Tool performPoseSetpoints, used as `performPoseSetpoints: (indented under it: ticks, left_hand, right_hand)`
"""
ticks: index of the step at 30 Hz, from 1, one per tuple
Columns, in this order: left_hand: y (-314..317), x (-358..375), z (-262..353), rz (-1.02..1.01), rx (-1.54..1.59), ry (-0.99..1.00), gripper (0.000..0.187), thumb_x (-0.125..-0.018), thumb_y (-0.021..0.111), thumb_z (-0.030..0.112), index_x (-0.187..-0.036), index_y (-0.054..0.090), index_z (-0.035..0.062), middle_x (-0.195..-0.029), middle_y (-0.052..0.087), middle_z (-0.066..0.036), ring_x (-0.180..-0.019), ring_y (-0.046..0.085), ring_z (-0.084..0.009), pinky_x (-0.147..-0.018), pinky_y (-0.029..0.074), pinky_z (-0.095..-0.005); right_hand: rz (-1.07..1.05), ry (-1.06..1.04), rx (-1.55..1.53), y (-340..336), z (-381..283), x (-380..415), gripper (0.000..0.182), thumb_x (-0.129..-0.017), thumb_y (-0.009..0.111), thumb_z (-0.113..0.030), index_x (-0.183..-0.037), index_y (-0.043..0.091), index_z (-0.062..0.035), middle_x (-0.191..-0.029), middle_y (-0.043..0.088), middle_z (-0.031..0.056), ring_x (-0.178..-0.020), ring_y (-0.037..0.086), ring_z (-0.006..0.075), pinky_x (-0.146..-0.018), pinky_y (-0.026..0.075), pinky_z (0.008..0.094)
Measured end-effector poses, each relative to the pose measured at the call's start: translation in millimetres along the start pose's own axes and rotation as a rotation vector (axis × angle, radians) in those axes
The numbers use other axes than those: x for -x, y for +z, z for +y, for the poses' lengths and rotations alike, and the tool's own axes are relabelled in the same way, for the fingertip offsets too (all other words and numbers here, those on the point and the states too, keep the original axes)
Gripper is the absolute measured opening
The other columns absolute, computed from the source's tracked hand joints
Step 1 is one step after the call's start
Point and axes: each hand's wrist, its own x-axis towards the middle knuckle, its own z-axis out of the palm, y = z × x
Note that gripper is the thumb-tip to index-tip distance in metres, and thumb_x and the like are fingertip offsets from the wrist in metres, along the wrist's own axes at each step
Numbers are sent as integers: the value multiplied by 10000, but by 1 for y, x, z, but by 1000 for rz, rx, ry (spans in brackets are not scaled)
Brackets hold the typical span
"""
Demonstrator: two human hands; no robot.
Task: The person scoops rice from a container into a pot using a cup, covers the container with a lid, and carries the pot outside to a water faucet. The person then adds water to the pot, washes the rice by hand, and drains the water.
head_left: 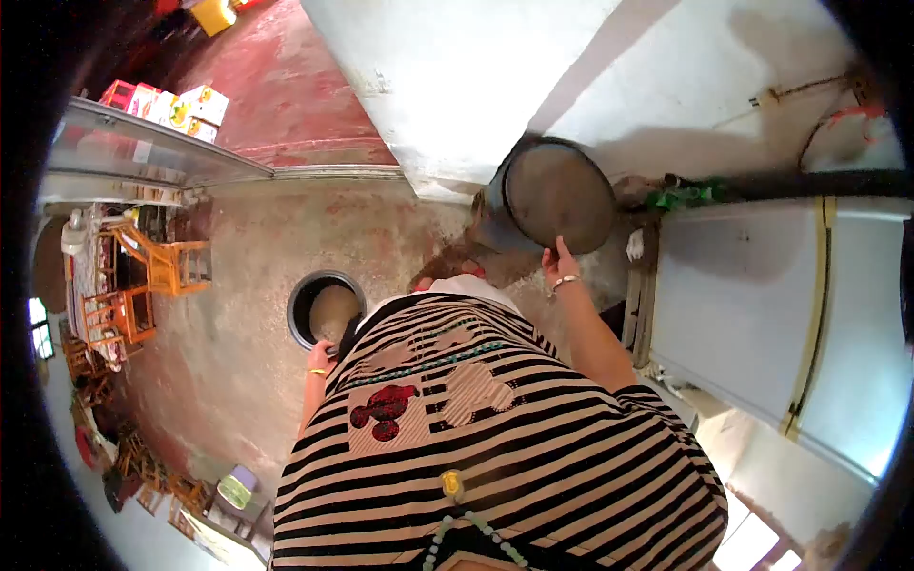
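While our right hand (560, 265) pinches the lower rim of the round pan (557, 195) (stiff, probably light), our left hand (319, 359) touches the dark pot (303, 293); that grip is unclear.

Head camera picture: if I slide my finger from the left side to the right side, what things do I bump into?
Orange wooden chairs → dark round pot on the floor → left hand → right hand at the big round pan → white fridge.

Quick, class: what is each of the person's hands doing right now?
Left hand: closed on the rim of the black pot.
Right hand: gripping the edge of the round pan.
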Motion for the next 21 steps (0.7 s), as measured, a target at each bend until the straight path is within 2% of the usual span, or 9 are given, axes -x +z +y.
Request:
performPoseSetpoints:
  ticks: [3, 8, 12, 14, 15, 16, 18, 20, 21]
  left_hand:
    - [10, 20, -4, 36, 78, -14, 87, -721, 557, 54, -791, 506, 42, -785, 536, -100, -704, 547, -246, -611, 495, -353]
    - [43, 44, -5, 58, 201, -46, 151, -725, 555, 49, -873, 534, 31, -867, 572, -120, -767, 572, -263, -645, 527, -354]
    - [60, 39, -4, 17, 387, -125, 206, -725, 560, 50, -930, 553, 25, -913, 597, -126, -804, 588, -264, -651, 550, -355]
    - [52, 29, -10, -44, 496, -134, 211, -721, 577, 62, -929, 556, 31, -906, 602, -113, -804, 591, -245, -625, 555, -355]
    - [54, 29, -11, -87, 531, -101, 206, -719, 587, 71, -920, 558, 36, -904, 604, -104, -805, 591, -235, -613, 556, -354]
    - [60, 38, -9, -32, 507, -60, 193, -722, 590, 80, -907, 557, 39, -893, 605, -99, -794, 590, -228, -609, 554, -353]
    - [58, 48, -6, 7, 487, -27, 165, -730, 591, 97, -882, 556, 44, -861, 607, -95, -761, 591, -222, -602, 551, -349]
    - [57, 58, -9, -8, 502, -7, 143, -739, 586, 105, -865, 557, 47, -826, 609, -95, -723, 593, -224, -593, 551, -344]
    - [62, 71, -6, -9, 515, 17, 135, -742, 583, 106, -861, 558, 48, -813, 610, -94, -709, 593, -225, -588, 552, -341]
  right_hand:
    - [-41, 10, 45, 21, -8, 25, 202, -786, 730, -227, -832, 581, -98, -693, 592, 39, -561, 575, 163, -448, 497, 238]
    - [-112, 144, 92, 15, -19, -3, 230, -785, 729, -241, -877, 575, -98, -708, 595, 41, -581, 583, 173, -464, 505, 254]
    - [-181, 247, 49, 16, -20, 15, 258, -790, 720, -269, -895, 576, -82, -718, 603, 53, -581, 583, 178, -471, 505, 256]
    - [-253, 321, 109, 2, -21, -6, 275, -810, 694, -299, -905, 578, -69, -727, 609, 57, -576, 581, 176, -473, 506, 251]
    - [-386, 412, 170, -16, -16, -39, 285, -829, 664, -321, -905, 583, -58, -741, 617, 59, -579, 584, 172, -476, 508, 247]
    - [-518, 505, 230, -35, -14, -70, 305, -848, 634, -344, -905, 588, -48, -754, 625, 61, -582, 587, 168, -479, 511, 242]
    - [-436, 860, 106, -35, -13, -75, 346, -869, 590, -390, -890, 600, -44, -755, 632, 61, -609, 596, 166, -459, 507, 266]
    - [-265, 747, 355, -37, -15, -80, 350, -892, 556, -388, -888, 608, -42, -760, 636, 68, -688, 611, 168, -481, 515, 282]
    - [-223, 720, 362, -27, -11, -69, 366, -900, 539, -394, -869, 612, -37, -742, 633, 67, -616, 581, 153, -451, 498, 265]
